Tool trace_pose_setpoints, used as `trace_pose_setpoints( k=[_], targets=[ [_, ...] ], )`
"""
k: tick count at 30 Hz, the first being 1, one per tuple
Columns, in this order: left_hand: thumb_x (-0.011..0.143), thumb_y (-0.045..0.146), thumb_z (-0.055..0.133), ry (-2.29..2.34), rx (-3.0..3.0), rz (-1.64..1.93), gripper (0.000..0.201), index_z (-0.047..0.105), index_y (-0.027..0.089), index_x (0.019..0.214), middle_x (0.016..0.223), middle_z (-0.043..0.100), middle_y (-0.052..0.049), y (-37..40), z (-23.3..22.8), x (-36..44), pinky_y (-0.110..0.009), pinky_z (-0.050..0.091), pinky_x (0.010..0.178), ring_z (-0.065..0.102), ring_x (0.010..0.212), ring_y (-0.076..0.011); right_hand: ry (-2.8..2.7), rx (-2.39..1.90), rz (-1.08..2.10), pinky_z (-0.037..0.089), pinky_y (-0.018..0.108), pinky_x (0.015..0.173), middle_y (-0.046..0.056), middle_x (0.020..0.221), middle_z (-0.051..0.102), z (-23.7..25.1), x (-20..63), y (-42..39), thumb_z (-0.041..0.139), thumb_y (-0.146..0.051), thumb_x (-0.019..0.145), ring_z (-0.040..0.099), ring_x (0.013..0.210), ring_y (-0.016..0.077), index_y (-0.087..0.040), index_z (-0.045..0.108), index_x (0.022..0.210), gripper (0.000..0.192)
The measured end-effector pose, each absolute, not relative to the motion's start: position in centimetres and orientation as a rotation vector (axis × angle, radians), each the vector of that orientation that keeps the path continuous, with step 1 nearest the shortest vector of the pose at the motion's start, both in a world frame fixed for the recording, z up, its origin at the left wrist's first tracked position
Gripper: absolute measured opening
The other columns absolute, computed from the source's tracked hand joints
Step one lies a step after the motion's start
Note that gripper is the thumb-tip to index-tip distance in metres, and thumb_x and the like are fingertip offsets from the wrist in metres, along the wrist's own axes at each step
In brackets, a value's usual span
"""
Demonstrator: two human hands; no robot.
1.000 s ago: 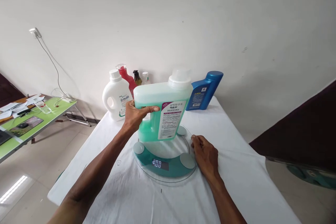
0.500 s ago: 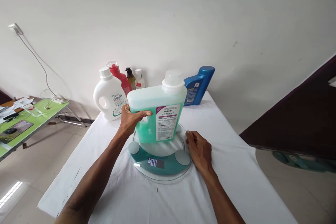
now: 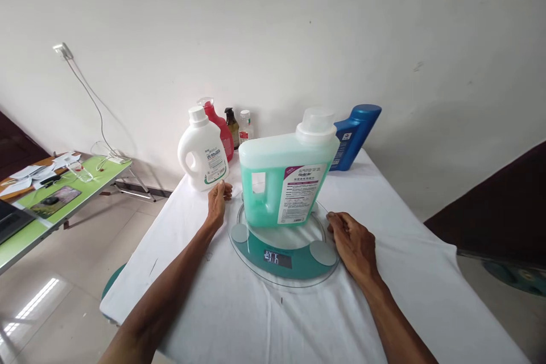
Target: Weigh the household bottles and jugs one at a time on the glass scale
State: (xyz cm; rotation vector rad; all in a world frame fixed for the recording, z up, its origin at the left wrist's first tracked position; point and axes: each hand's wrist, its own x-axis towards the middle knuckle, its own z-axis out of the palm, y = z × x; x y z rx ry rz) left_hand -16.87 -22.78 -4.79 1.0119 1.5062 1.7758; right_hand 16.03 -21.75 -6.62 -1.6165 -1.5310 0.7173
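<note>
A jug of green liquid (image 3: 273,151) with a white cap stands upright on a round glass scale (image 3: 279,268), whose display is lit with blurred digits. Just left of the scale is my left hand (image 3: 217,202), off the jug, holding nothing, its fingers loosely bent and partly apart. My right hand (image 3: 354,242) rests by the scale's right edge with curled fingers and the thumb against the index finger; nothing shows in it. A white detergent bottle (image 3: 198,153) with a handle stands behind my left hand.
At the back by the wall stand a red bottle (image 3: 224,131), a dark pump bottle (image 3: 232,128), a small clear bottle (image 3: 246,125) and a blue jug (image 3: 358,136). White cloth (image 3: 239,318) covers the table. A green side table (image 3: 91,182) with papers stands at left.
My left hand has let go of the green jug's handle and drawn back to its left. The jug now stands on the scale, and the display reading has changed. The view has shifted left.
</note>
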Motion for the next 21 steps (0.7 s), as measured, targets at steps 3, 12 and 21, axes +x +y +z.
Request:
trace_pose_setpoints(
  k=[3,12,21],
  targets=[
    [0.088,0.083,0.062,1.505,1.045,1.701,0.066,0.069,0.018,0.077,0.073,0.063,-0.005,-22.86,-6.02,-16.83,-0.033,0.05,0.068,0.056,0.069,-0.0172,-1.534,-1.605,0.713,0.046,0.037,0.069,0.007,0.069,0.074,-6.63,16.06,-21.85,0.047,-0.065,0.086,0.066,0.064,0.0258,-0.028,0.061,0.075,0.041],
    [0.092,0.078,0.06,1.549,1.15,1.66,0.061,0.068,0.019,0.078,0.075,0.063,-0.005,-22.61,-6.31,-17.15,-0.032,0.048,0.067,0.055,0.068,-0.0169,-1.547,-1.59,0.683,0.046,0.037,0.067,0.007,0.068,0.073,-6.58,15.95,-21.78,0.047,-0.061,0.087,0.064,0.063,0.0252,-0.028,0.062,0.075,0.038],
    [0.092,0.071,0.062,1.607,1.178,1.599,0.054,0.066,0.019,0.079,0.074,0.061,-0.003,-22.84,-5.95,-17.09,-0.032,0.049,0.069,0.054,0.069,-0.0167,-1.537,-1.652,0.71,0.047,0.038,0.072,0.006,0.072,0.072,-6.43,15.82,-21.99,0.046,-0.06,0.088,0.065,0.066,0.025,-0.028,0.062,0.079,0.037]
  ],
)
